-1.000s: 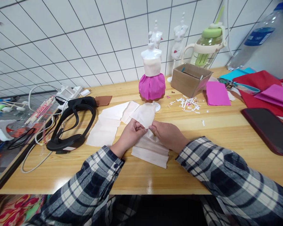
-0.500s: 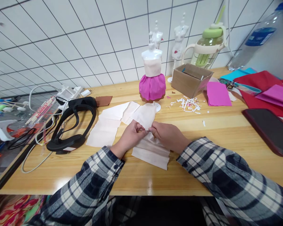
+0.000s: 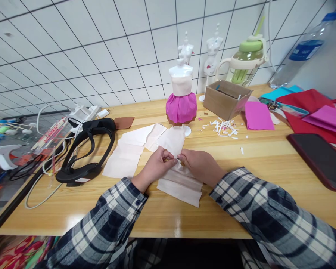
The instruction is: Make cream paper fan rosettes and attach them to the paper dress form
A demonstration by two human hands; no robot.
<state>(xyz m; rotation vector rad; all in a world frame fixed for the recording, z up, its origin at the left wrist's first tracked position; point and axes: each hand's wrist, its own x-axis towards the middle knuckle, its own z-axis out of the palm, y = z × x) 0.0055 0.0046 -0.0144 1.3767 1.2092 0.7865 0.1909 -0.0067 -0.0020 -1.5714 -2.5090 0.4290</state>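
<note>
Beside the magenta-skirted white mannequin [image 3: 181, 93] lie cream pleated paper [image 3: 179, 179] in front, white scraps [image 3: 222, 127] and magenta sheets [image 3: 258, 116] right of it, a black headband [image 3: 84, 153] left, plaid navy-and-white sleeves [image 3: 268, 213] nearest.

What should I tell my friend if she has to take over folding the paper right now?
Left hand: pinching a fold in the cream paper, fingertips meeting the right hand's.
Right hand: pinching the same fold from the other side.
Things: the cream paper lies flat on the wooden table, already creased into several pleats near its lower end. A second cream sheet lies to its left. The mannequin with the pink skirt stands just behind.
Done: some pleats are folded.
Left: the upper part of the sheet looks unpleated, so probably more folds to go.
</note>
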